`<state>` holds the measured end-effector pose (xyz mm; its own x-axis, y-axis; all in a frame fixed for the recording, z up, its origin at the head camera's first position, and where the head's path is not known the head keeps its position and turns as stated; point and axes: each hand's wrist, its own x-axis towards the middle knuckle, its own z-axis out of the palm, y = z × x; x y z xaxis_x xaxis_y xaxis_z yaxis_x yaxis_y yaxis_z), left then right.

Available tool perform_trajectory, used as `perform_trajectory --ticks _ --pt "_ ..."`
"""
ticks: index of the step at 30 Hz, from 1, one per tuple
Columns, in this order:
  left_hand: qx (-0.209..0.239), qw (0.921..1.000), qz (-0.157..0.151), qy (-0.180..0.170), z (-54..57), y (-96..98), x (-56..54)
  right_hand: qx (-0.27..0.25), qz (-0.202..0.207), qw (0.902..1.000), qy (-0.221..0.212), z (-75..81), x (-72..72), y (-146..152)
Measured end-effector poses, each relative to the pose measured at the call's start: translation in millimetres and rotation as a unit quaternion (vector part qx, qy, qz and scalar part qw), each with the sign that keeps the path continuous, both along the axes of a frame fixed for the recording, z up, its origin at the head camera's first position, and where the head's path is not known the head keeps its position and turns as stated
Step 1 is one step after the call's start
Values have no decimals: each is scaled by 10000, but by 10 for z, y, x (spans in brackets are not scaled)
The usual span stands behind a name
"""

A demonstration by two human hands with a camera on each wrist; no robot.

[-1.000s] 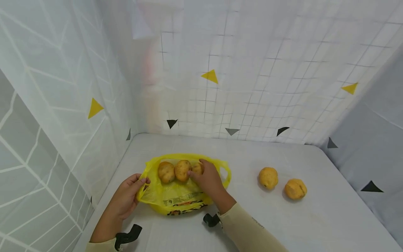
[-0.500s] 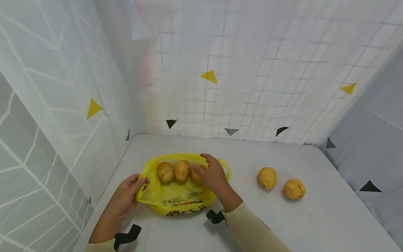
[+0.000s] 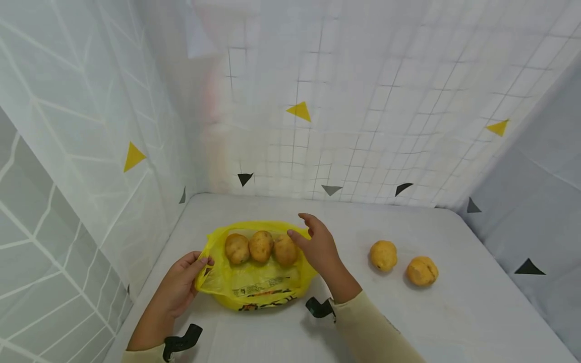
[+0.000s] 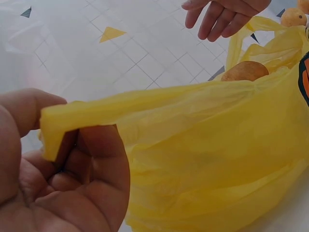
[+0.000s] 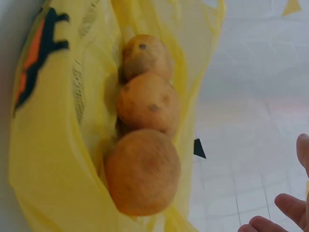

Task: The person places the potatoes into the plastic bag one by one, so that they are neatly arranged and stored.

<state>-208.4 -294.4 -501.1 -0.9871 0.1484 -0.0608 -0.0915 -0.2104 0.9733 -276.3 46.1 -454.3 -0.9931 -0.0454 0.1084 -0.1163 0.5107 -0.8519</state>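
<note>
A yellow plastic carrier bag [image 3: 254, 280] lies on the table with its mouth spread. Inside it three round yellowish-brown fruits sit in a row: a left one [image 3: 237, 248], a middle one [image 3: 260, 246] and a right one [image 3: 285, 250]. My left hand [image 3: 178, 285] holds the bag's left edge; the left wrist view shows its fingers curled round a yellow handle strip [image 4: 91, 111]. Above the bag's right side, apart from the fruits, my right hand [image 3: 321, 248] hovers with nothing in it and its fingers spread. Part of that hand [image 5: 285, 212] shows at the right wrist view's edge.
Two loose yellow fruits, one nearer [image 3: 383, 255] and one farther right [image 3: 422, 271], lie on the white table [image 3: 472, 312]. White sheeting [image 3: 363, 101] with yellow and black triangles stands behind the table. A patterned side sheet [image 3: 81, 176] rises at the left.
My right hand has let go of the right fruit in the bag and moved up and to the right, uncovering that fruit. My left hand keeps holding the bag's edge.
</note>
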Motion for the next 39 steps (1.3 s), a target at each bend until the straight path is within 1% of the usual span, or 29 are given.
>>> perform_trajectory --ticks 7,11,17,20,26,29,33,35,39 --pt "-54 9999 -72 48 -16 4 -9 -394 74 9992 57 110 -10 195" --pt "-90 9999 -50 15 -19 4 -9 -424 20 9991 51 162 -7 301" --pt "-131 9999 -95 -51 -28 19 2 -336 -244 9991 -19 178 15 476" --pt "-129 9998 -162 -20 -27 22 4 -357 -350 9987 -27 176 29 561" --pt "-117 9998 -158 87 -5 -5 -12 -320 -423 9986 70 142 30 721" --pt "-104 9996 -205 137 7 -19 -22 -172 -531 9982 199 131 28 814" --pt "-94 9996 -227 116 14 -17 -24 276 -715 9966 287 136 46 970" --pt "-109 9997 -213 59 15 -9 -17 574 -855 9943 257 136 68 1056" --pt "-136 9997 -179 -47 18 7 11 1128 -1181 9864 176 111 111 1227"
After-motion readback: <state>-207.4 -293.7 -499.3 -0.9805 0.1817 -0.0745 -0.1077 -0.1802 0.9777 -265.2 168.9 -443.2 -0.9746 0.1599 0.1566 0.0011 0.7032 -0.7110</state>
